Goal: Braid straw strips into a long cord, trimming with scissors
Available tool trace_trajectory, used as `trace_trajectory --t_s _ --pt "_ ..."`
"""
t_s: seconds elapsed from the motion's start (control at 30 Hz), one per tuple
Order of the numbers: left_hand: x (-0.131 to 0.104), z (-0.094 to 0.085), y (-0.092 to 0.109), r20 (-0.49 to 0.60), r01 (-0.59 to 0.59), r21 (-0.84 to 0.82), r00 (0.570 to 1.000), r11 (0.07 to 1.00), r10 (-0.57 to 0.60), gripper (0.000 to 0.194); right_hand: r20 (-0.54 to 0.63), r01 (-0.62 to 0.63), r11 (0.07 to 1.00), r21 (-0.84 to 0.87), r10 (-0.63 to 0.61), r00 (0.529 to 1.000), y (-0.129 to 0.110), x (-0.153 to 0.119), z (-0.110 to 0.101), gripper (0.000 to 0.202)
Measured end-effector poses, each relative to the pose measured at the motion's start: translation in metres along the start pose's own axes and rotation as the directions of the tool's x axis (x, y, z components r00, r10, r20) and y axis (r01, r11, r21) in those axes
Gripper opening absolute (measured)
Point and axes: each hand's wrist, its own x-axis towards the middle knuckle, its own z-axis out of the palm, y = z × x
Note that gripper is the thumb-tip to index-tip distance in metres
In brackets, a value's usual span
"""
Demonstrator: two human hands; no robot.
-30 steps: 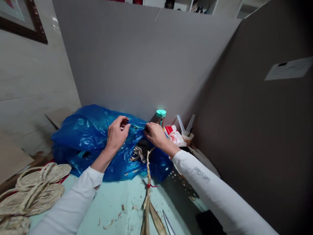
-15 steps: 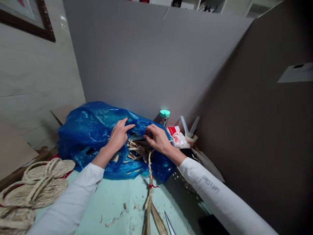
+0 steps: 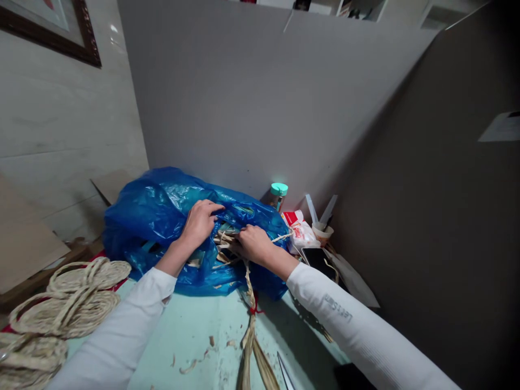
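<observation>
A blue plastic bag (image 3: 162, 189) lies crumpled on the table, its opening facing me. Dried, straw-coloured plant strips (image 3: 225, 238) fill that opening. At the opening's upper left edge, my left hand (image 3: 200, 223) has its fingers bent around the bag's film. My right hand (image 3: 257, 246) is at the mouth of the bag, closed on some of the strips, with its fingertips partly hidden. From below it, a plaited cord (image 3: 248, 279) runs toward me. A red tie (image 3: 254, 310) binds the cord above its loose, flat tails (image 3: 258, 355).
Coiled braided ropes (image 3: 77, 298) lie at left. Scissors (image 3: 285, 371) rest at the front edge. Behind the bag stand a turquoise-lidded jar (image 3: 279, 189), a red-and-white packet (image 3: 303, 233) and a cup (image 3: 323, 233). A phone (image 3: 314, 255) lies at right. Scraps dot the table (image 3: 195, 330).
My right hand has moved down and left into the bag's opening and closed on the strips. My left fingers, spread before, have drawn in on the bag's edge. The view has shifted slightly.
</observation>
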Motion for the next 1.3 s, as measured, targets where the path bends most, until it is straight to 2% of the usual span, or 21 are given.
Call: trace_trajectory --t_s 0.2,0.3,0.53,0.67,0.77,0.83,1.07,1.3 --pt "0.0 -0.001 0.0 0.088 -0.017 -0.038 0.996 0.999 0.02 0.046 0.076 -0.069 0.997 0.026 0.067 0.995 -0.004 0.005 -0.002 0.03" --pt "0.001 -0.005 0.001 0.119 -0.018 -0.031 0.993 0.999 0.022 0.046 0.05 -0.097 0.994 0.047 0.094 0.994 -0.002 0.006 -0.001 0.025" --pt "0.001 -0.015 0.012 0.253 -0.059 0.02 0.966 0.998 0.052 0.039 -0.037 -0.221 0.965 0.141 0.228 0.973 -0.003 0.01 0.006 0.04" --pt "-0.008 -0.003 0.016 0.333 -0.062 0.113 0.943 0.992 0.021 0.036 -0.018 -0.154 0.951 0.269 0.165 0.986 0.005 0.014 0.001 0.037" --pt "-0.016 0.009 0.017 0.341 -0.029 0.196 0.939 0.98 -0.041 0.038 0.031 -0.064 0.93 0.363 0.057 0.998 0.015 0.016 -0.006 0.025" --pt "-0.02 0.014 0.017 0.341 -0.006 0.234 0.937 0.972 -0.076 0.037 0.061 -0.051 0.923 0.382 0.03 0.998 0.021 0.015 -0.011 0.029" --pt "-0.023 0.013 0.02 0.345 0.01 0.278 0.932 0.96 -0.11 0.037 0.269 -0.054 0.961 0.272 -0.022 0.963 0.022 0.009 -0.016 0.015" --pt "-0.022 0.011 0.012 0.397 -0.028 0.242 0.915 0.97 -0.073 0.032 0.284 -0.148 0.985 0.088 0.118 0.951 0.007 0.009 -0.008 0.029"
